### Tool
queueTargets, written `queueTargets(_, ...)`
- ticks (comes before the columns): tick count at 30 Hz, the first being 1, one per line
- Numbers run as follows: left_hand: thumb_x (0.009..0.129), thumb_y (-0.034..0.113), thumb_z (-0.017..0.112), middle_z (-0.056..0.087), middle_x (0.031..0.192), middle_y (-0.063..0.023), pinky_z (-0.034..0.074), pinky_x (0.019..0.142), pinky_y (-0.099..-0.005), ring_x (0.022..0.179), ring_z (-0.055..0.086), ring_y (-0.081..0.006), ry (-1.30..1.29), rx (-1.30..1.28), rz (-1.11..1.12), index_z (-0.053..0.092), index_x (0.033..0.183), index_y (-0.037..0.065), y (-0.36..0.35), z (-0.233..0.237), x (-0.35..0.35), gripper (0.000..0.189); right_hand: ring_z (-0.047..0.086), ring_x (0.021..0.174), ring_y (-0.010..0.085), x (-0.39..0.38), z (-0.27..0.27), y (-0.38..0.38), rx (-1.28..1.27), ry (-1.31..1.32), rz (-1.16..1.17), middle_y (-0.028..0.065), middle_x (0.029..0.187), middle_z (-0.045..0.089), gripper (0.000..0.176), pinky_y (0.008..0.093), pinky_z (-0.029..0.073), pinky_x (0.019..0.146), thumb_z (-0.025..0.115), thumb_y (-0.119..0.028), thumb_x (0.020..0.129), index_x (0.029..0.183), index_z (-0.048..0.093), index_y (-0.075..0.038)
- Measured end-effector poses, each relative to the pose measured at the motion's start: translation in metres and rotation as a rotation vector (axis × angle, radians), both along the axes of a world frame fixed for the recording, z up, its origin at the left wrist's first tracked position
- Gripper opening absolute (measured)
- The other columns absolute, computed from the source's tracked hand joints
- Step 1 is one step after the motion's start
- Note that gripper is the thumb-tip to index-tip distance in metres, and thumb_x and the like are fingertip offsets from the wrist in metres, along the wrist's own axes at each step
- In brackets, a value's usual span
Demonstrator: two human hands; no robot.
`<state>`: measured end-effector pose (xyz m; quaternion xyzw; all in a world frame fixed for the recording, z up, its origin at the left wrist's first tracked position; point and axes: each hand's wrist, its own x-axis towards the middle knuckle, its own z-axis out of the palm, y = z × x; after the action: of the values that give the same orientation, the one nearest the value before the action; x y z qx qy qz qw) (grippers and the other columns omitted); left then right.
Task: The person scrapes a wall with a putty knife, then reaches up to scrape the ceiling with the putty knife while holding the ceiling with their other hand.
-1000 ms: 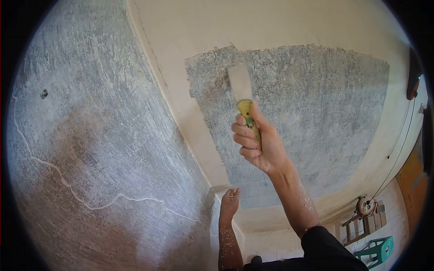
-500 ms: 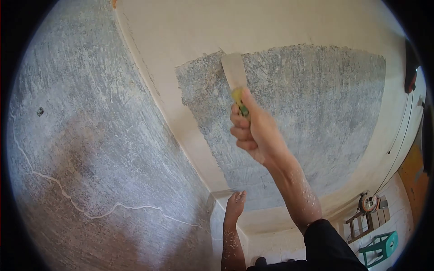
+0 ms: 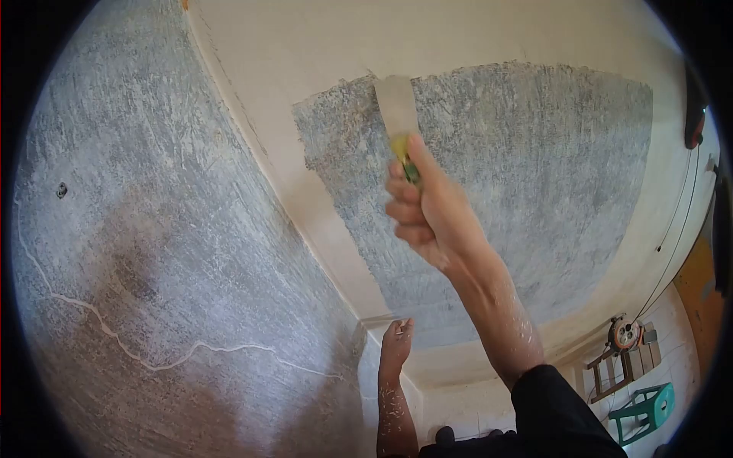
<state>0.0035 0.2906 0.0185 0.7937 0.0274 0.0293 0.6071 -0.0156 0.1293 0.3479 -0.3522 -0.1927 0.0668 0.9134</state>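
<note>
A scraper with a broad flat blade [image 3: 396, 105] and a yellow-green handle lies against the wall at the top edge of a bare grey patch [image 3: 504, 183]. Around its handle my right hand [image 3: 427, 202] is closed, thumb along the top. Cream paint [image 3: 458, 34] borders the patch above and at the left. Lower down, my left hand [image 3: 396, 342] is near the wall corner, its fingers curled; whether they hold anything is too small to tell. White flakes dot both forearms.
At the left is another grey wall [image 3: 175, 229] with a wavy white line. A green stool [image 3: 649, 412], a wooden stand [image 3: 611, 375] and a cable reel [image 3: 624, 333] are at the lower right. A cord runs down the right wall.
My right hand and the scraper sit slightly higher in view, along with the patch's top edge. My left hand has barely shifted.
</note>
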Motion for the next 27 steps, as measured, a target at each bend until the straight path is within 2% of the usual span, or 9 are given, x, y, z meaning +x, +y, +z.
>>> queueTargets(5,0.090,0.043,0.061,0.061,0.092,-0.0038,0.047,0.072,-0.0294,0.087,0.058,-0.0147,0.000,-0.038,-0.032,0.060,0.109,0.006,-0.001,-0.007,0.005,0.042,0.020,0.045,-0.0007,-0.004,0.020,0.012,0.050,-0.002,0.029,-0.0099,0.062,0.031,0.038,0.0156,0.015,0.033,0.043,-0.049,0.098,0.086,0.044,-0.013)
queueTargets(9,0.090,0.043,0.062,0.058,0.102,-0.0056,0.048,0.074,-0.0305,0.093,0.057,-0.0151,0.011,-0.095,0.019,0.056,0.115,0.007,-0.007,-0.004,0.001,0.044,0.020,0.045,-0.0006,0.005,0.006,0.007,0.003,0.006,-0.037,-0.0099,0.060,0.029,0.039,0.0155,0.016,0.033,0.043,-0.050,0.098,0.085,0.044,-0.013)
queueTargets(13,0.090,0.042,0.062,0.050,0.116,-0.0098,0.049,0.077,-0.0331,0.100,0.054,-0.0183,0.029,-0.052,0.200,0.049,0.125,0.008,-0.009,-0.041,0.010,0.050,0.020,0.045,-0.0008,-0.002,0.015,0.011,0.083,-0.034,0.078,-0.0099,0.060,0.029,0.040,0.0158,0.015,0.034,0.044,-0.050,0.097,0.083,0.042,-0.013)
queueTargets(15,0.091,0.042,0.061,0.048,0.120,-0.0115,0.049,0.078,-0.0345,0.101,0.054,-0.0202,0.056,0.007,0.143,0.046,0.127,0.009,-0.003,-0.053,0.007,0.052,0.020,0.045,-0.0010,-0.002,-0.003,-0.001,0.003,0.006,0.036,-0.0099,0.060,0.029,0.040,0.0160,0.015,0.033,0.043,-0.050,0.097,0.083,0.042,-0.014)
queueTargets(19,0.091,0.041,0.060,0.047,0.122,-0.0123,0.049,0.078,-0.0352,0.103,0.053,-0.0221,0.155,-0.036,0.131,0.045,0.128,0.009,-0.006,-0.028,0.001,0.052,0.020,0.045,-0.0009,0.008,0.029,-0.003,-0.054,-0.063,-0.028,-0.0101,0.060,0.028,0.040,0.0162,0.014,0.033,0.043,-0.051,0.097,0.082,0.041,-0.014)
queueTargets(22,0.091,0.041,0.060,0.047,0.120,-0.0119,0.049,0.077,-0.0351,0.103,0.053,-0.0213,0.104,-0.089,0.100,0.046,0.127,0.009,-0.003,-0.022,-0.004,0.050,0.020,0.045,-0.0003,-0.001,0.008,-0.007,-0.059,0.009,0.067,-0.0101,0.060,0.028,0.040,0.0162,0.013,0.034,0.043,-0.050,0.097,0.083,0.042,-0.014)
queueTargets(24,0.090,0.039,0.062,0.048,0.119,-0.0173,0.050,0.076,-0.0355,0.101,0.054,-0.0240,0.071,-0.062,0.101,0.049,0.127,0.007,-0.001,-0.036,0.001,0.051,0.020,0.045,0.0000,0.003,0.009,-0.003,-0.109,0.004,0.056,-0.0101,0.060,0.028,0.040,0.0163,0.013,0.034,0.044,-0.051,0.097,0.082,0.042,-0.014)
queueTargets(25,0.090,0.038,0.063,0.048,0.118,-0.0201,0.050,0.076,-0.0356,0.100,0.055,-0.0253,0.046,-0.052,0.101,0.050,0.127,0.006,-0.007,-0.015,0.002,0.051,0.020,0.045,0.0001,0.007,0.015,-0.002,-0.138,-0.008,0.048,-0.0101,0.060,0.028,0.040,0.0163,0.013,0.034,0.044,-0.051,0.097,0.082,0.043,-0.014)
queueTargets(27,0.090,0.038,0.063,0.048,0.118,-0.0184,0.050,0.074,-0.0347,0.099,0.055,-0.0242,0.166,-0.118,0.094,0.052,0.126,0.007,-0.016,0.004,-0.004,0.049,0.020,0.045,-0.0001,0.006,0.035,0.004,-0.115,-0.050,0.070,-0.0101,0.060,0.029,0.040,0.0162,0.013,0.033,0.044,-0.051,0.097,0.081,0.043,-0.014)
